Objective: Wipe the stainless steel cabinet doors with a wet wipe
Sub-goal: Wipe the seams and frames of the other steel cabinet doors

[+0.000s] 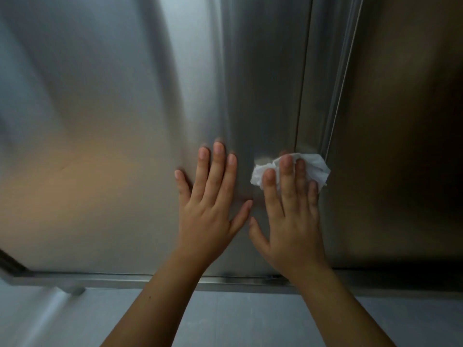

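I see a steel bottom rail (100, 280) running across the lower part of the view. Below the rail lies a grey floor (238, 319) with faint joints. Under the rail's left end a blurred metal piece (75, 290) juts down toward the floor. Just above that same end, a dark strip (10, 264) cuts the corner; I cannot tell what it is.

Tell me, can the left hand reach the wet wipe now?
Probably yes. The left hand lies flat on the door beside the wet wipe, only bare steel between them, though the right hand presses it.
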